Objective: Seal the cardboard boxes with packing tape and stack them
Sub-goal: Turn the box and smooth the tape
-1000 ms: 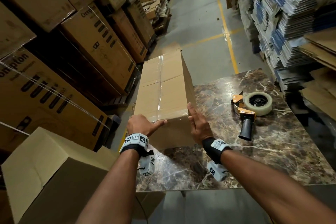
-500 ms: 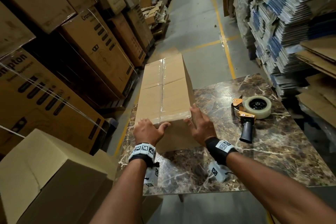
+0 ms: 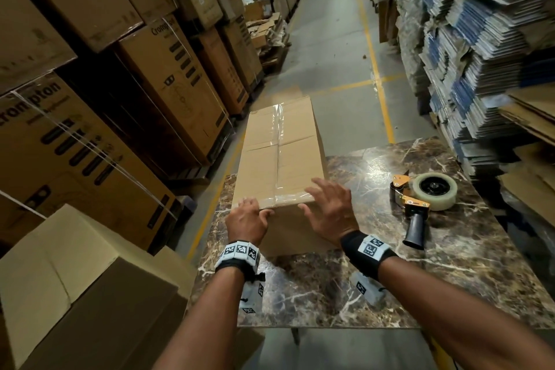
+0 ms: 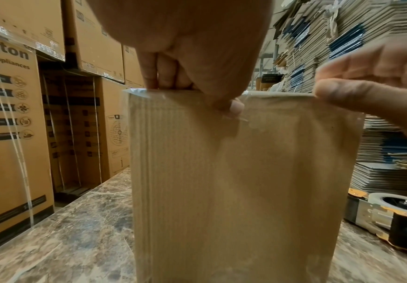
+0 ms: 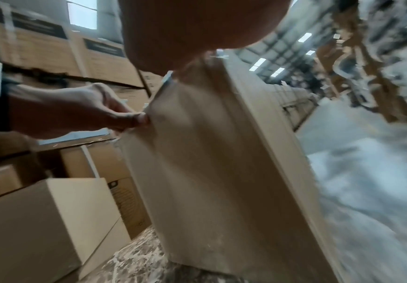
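A long cardboard box (image 3: 282, 153) lies on the marble table (image 3: 450, 273), its far end hanging past the table's far edge. Clear tape (image 3: 277, 141) runs along its top seam and across the near edge. My left hand (image 3: 258, 207) pinches the near left top edge, fingers on top and thumb on the end face (image 4: 236, 109). My right hand (image 3: 327, 204) is spread with straight fingers at the near right corner and is blurred in both wrist views. The orange tape dispenser (image 3: 420, 198) lies on the table to the right of the box, with neither hand on it.
Another plain cardboard box (image 3: 75, 279) stands low at the left, beside the table. Printed cartons (image 3: 90, 144) are stacked along the left. Piles of flattened cardboard (image 3: 480, 54) rise on the right. A concrete aisle with a yellow line (image 3: 375, 69) runs ahead.
My right hand has come off the box's right side and now spreads over the near right corner. My left hand keeps its hold on the near left edge.
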`<action>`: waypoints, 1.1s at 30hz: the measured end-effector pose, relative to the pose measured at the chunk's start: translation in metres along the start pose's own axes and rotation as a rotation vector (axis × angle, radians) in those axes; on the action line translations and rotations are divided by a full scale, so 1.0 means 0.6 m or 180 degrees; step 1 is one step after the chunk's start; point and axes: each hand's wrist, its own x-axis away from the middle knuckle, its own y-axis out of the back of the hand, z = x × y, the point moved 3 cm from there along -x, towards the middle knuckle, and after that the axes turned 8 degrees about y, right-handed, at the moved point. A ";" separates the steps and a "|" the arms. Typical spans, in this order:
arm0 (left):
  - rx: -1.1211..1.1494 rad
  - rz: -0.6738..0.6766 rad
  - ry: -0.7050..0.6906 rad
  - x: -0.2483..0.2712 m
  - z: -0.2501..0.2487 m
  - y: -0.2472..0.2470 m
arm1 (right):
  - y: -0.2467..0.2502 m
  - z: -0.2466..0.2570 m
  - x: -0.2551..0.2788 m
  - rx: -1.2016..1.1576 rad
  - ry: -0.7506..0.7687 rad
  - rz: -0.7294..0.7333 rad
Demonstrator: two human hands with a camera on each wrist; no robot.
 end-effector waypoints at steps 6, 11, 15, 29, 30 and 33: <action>-0.0118 -0.0066 -0.0117 -0.003 0.008 -0.007 | -0.044 0.049 -0.058 -0.0267 0.1088 0.0432; 0.0006 -0.0013 -0.0165 -0.002 0.019 -0.016 | -0.022 0.012 -0.067 -0.0159 0.1543 0.0661; 0.0218 -0.0040 -0.0106 -0.001 0.018 -0.014 | 0.019 -0.036 -0.041 -0.0061 0.1592 0.0679; 0.0050 -0.0103 -0.0290 0.024 -0.001 0.003 | 0.065 -0.063 -0.012 -0.0112 0.1083 0.0370; 0.0064 -0.0211 -0.0373 0.028 -0.008 0.010 | 0.058 -0.057 -0.014 -0.0141 0.1102 0.0377; 0.0472 -0.0697 -0.0858 0.039 -0.040 0.019 | 0.034 -0.048 -0.011 -0.0203 0.1051 0.0403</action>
